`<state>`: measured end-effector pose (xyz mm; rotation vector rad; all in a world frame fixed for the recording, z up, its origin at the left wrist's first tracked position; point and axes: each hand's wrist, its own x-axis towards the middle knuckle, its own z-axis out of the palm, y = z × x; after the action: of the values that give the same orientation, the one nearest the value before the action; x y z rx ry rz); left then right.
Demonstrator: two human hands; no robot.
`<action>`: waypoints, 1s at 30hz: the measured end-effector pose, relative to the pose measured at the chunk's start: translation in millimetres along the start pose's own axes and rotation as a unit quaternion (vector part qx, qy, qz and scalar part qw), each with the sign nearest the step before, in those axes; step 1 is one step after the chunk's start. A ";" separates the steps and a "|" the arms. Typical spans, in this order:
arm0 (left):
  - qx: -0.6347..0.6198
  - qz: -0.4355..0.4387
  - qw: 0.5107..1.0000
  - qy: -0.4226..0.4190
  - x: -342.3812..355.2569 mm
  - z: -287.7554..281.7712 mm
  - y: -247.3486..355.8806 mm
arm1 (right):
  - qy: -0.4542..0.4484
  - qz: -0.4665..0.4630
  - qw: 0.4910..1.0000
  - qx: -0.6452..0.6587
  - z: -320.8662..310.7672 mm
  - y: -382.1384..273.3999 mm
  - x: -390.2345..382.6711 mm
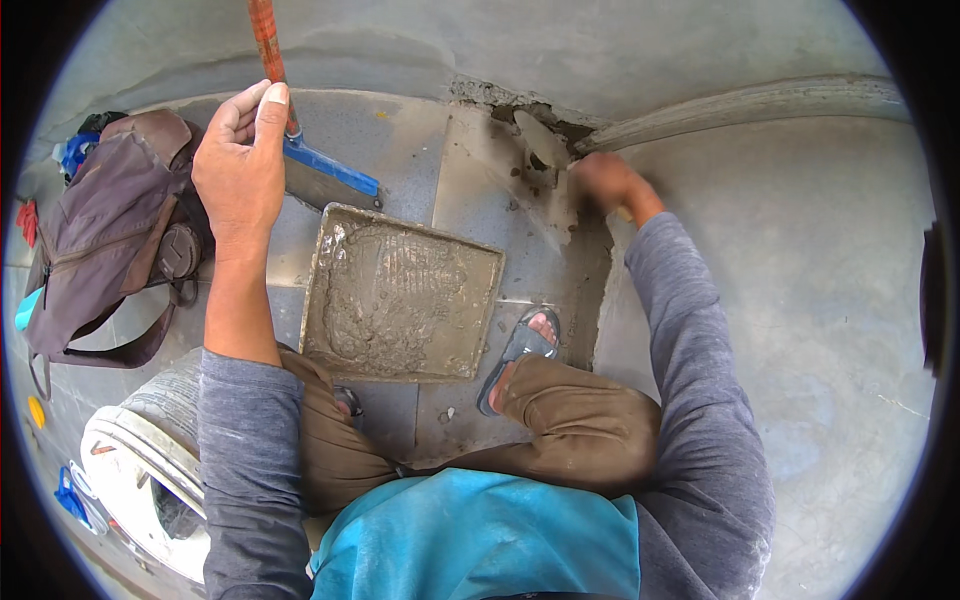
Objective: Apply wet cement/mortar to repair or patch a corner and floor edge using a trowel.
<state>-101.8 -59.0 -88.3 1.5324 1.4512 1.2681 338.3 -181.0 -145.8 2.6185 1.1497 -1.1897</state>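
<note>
My left hand (240, 165) is closed on the orange handle (264, 35) of a tool with a long blue head (335, 172), which rests near the floor by the wall. My right hand (605, 185) is blurred and closed, at the rough, broken gap (540, 150) at the wall corner; a bit of yellowish handle shows beneath it, but what it grips is unclear. A tray (488, 280) spread with wet grey mortar lies on the tiles in front of me, between my two arms.
A brown backpack (100, 230) lies at left, with small blue and red items behind it. A white bucket (135, 445) stands at lower left. My sandaled foot (525, 345) is right of the tray. Grey plastered walls (760, 250) bound the right and back.
</note>
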 end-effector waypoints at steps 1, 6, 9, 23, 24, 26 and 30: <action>-0.007 -0.003 1.000 -0.012 -0.7 -2.2 -0.4 | -0.001 0.003 1.000 0.002 -4.7 4.4 2.5; 0.054 0.003 0.999 0.003 4.2 -9.1 -2.2 | 0.179 -0.115 0.942 -0.261 5.5 23.3 -12.2; 0.051 0.007 0.999 -0.010 2.8 -3.9 -6.9 | 0.189 -0.052 0.928 -0.317 22.3 36.6 -5.6; 0.110 0.002 0.990 -0.085 -5.2 14.4 -17.7 | 0.331 -0.091 0.881 -0.324 8.5 32.3 54.5; 0.117 0.013 0.990 -0.083 -7.0 17.4 -12.6 | 0.327 -0.090 0.884 -0.321 6.2 27.0 47.6; 0.115 0.027 0.989 -0.092 -9.0 18.7 -10.6 | 0.307 -0.052 0.900 -0.304 -6.6 8.7 24.3; 0.090 0.021 0.990 -0.108 -10.3 27.8 -15.5 | 0.339 -0.044 0.890 -0.300 -23.0 21.2 -2.9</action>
<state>-79.8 -62.4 -113.3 1.7691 1.4292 0.9801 365.3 -190.7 -132.9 2.4970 1.4247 0.1598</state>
